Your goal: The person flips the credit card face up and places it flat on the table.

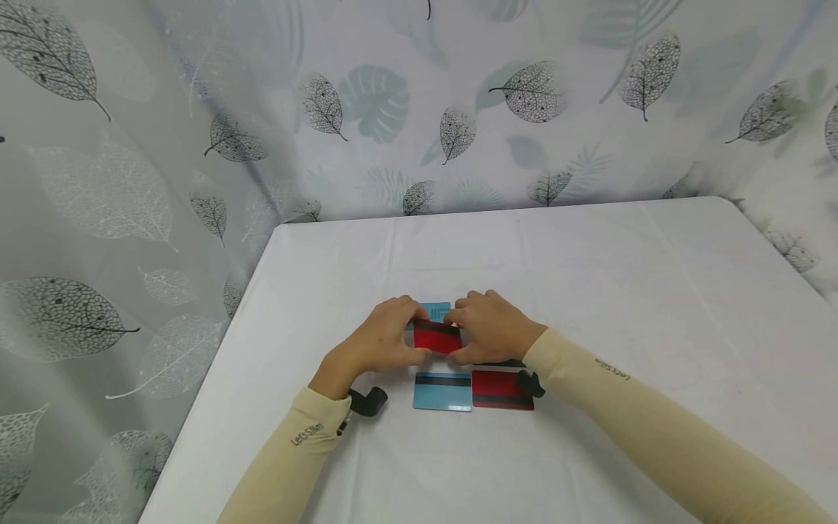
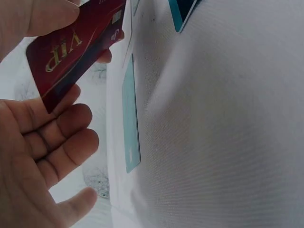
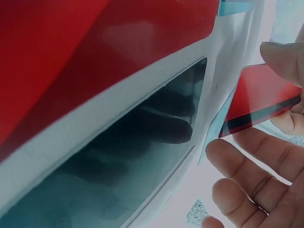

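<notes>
A red card (image 1: 437,338) is raised above the table between both hands. The left hand (image 1: 386,338) pinches its left end, and the right hand (image 1: 494,327) pinches its right end. Gold "VIP" lettering shows on the card's face in the left wrist view; a dark stripe crosses its other side in the right wrist view. Just behind it lies a light blue card (image 1: 435,313), partly covered by the hands and the red card. Under the right hand, a dark glossy card (image 3: 142,152) lies flat, mostly hidden in the head view.
Nearer the person, a light blue card (image 1: 442,399) with a dark stripe lies beside another red card (image 1: 497,387). A white cloth covers the table (image 1: 589,276). A leaf-patterned curtain (image 1: 419,109) hangs behind and at the left.
</notes>
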The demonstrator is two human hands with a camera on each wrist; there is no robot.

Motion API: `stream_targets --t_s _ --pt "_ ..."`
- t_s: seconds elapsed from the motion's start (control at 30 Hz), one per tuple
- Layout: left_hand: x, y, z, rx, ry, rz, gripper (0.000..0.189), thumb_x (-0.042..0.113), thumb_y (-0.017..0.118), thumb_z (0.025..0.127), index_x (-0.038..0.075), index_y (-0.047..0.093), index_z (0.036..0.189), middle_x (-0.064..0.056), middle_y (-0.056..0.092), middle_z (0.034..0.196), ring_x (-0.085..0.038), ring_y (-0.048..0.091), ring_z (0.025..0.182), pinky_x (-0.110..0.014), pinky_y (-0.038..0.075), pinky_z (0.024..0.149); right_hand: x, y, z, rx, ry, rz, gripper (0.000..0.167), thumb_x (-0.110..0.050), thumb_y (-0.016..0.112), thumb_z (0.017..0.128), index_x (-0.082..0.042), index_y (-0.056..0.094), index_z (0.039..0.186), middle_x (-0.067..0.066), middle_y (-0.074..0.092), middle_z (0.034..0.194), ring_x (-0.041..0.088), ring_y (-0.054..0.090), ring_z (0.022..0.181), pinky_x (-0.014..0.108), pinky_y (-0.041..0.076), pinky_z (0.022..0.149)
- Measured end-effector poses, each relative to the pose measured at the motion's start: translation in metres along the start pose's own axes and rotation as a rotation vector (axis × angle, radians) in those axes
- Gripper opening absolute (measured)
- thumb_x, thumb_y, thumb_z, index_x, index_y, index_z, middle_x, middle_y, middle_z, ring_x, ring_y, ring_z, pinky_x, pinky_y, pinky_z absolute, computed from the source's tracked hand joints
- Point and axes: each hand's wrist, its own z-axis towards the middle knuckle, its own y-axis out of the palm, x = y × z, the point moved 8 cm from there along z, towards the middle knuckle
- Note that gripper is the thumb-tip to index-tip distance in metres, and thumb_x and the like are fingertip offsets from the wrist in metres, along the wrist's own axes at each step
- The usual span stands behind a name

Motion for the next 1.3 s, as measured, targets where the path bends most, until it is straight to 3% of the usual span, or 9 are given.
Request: stream_targets --t_s 0.27,0.87,1.3 --pt "0.0009 -0.0016 0.0004 0.014 -0.001 -0.113 0.047 0.027 0.078 0.082 0.01 0.06 0.121 0.001 0.06 0.116 -0.018 0.055 0.106 -0.037 0.052 0.094 0.0006 0.0006 0.0009 -0.004 0.002 0.054 0.05 -0.047 0.082 0.081 -0.014 0.076 0.118 -0.002 0.071 0.095 0.015 0.058 0.085 0.038 0.05 0.076" --pt "0.0037 -0.0022 -0.0008 0.035 0.037 -0.262 0.052 0.025 0.077 0.085 0.006 0.058 0.13 -0.001 0.058 0.117 -0.022 0.054 0.11 -0.042 0.051 0.097 -0.0029 -0.0031 0.001 0.011 -0.006 0.192 0.046 -0.042 0.082 0.082 -0.012 0.077 0.117 0.001 0.072 0.1 0.017 0.06 0.09 0.04 0.052 0.081" --pt "0.0059 -0.0001 -0.0007 0.019 0.051 -0.238 0.05 0.034 0.078 0.092 0.009 0.062 0.132 -0.002 0.064 0.122 -0.024 0.058 0.117 -0.045 0.051 0.1 -0.0004 -0.0051 -0.0015 0.058 -0.003 0.267 0.043 -0.039 0.08 0.085 -0.009 0.077 0.115 -0.001 0.07 0.096 0.017 0.059 0.089 0.036 0.051 0.079"
